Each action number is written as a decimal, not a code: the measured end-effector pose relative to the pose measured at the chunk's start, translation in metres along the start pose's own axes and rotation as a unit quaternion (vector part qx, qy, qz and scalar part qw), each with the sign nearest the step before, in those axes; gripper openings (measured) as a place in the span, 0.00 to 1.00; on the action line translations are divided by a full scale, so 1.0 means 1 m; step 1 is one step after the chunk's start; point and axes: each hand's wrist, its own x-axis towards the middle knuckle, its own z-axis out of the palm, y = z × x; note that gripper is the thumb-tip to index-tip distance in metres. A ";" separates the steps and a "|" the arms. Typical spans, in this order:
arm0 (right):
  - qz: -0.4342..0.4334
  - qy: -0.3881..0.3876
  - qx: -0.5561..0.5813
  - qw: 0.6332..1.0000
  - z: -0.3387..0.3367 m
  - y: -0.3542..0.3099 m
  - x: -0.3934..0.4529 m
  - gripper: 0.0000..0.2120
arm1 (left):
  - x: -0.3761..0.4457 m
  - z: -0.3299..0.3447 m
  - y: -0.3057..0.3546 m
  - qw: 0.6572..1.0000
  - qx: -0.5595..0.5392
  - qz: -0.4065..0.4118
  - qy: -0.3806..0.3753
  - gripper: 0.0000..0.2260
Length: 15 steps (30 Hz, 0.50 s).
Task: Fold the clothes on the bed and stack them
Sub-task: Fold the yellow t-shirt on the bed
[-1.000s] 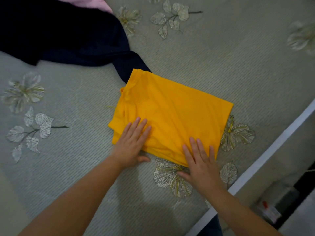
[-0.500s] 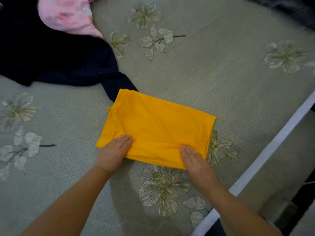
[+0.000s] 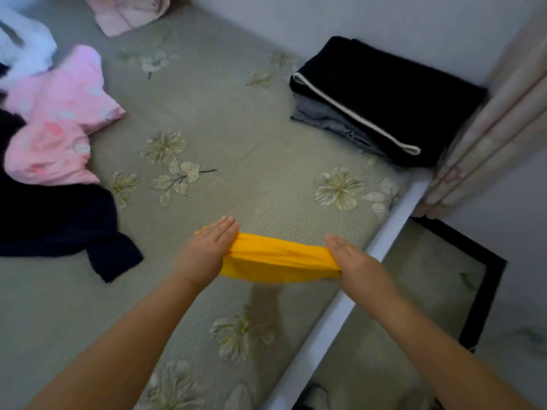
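While both hands carry it, the folded yellow garment (image 3: 275, 258) hangs lifted above the bed (image 3: 236, 119).

Left hand (image 3: 207, 250) holds the garment's left end and right hand (image 3: 355, 263) its right end, fingers straight on top; the thumbs seem tucked beneath the cloth, though they are hidden. Beyond the right hand, near the wall, sits a stack of folded dark clothes (image 3: 384, 99). Off past the left hand lie a dark navy garment (image 3: 59, 223) and a pink garment (image 3: 56, 119), unfolded.
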 end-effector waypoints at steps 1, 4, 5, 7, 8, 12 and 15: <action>0.021 -0.028 0.001 0.999 -0.017 0.020 -0.002 0.33 | 0.021 -0.005 0.016 1.000 -0.012 0.005 0.006 0.15; 0.084 -0.074 -0.003 0.994 -0.064 0.071 -0.005 0.33 | 0.081 -0.020 0.058 0.999 -0.047 0.002 -0.004 0.18; 0.098 -0.062 -0.010 0.993 -0.078 0.084 -0.004 0.32 | 0.101 -0.021 0.068 0.998 -0.057 -0.006 -0.016 0.20; 0.123 -0.048 -0.025 0.991 -0.103 0.109 -0.002 0.31 | 0.139 -0.025 0.081 0.994 -0.075 -0.014 -0.079 0.24; 0.135 -0.049 -0.032 0.989 -0.114 0.120 0.001 0.31 | 0.160 -0.029 0.086 0.991 -0.071 -0.018 -0.113 0.25; 0.173 -0.044 -0.051 0.983 -0.146 0.167 0.033 0.30 | 0.241 -0.037 0.097 0.994 -0.049 -0.005 -0.101 0.25; 0.194 -0.018 -0.057 0.979 -0.164 0.201 0.075 0.30 | 0.304 -0.033 0.092 0.995 -0.018 0.006 -0.096 0.25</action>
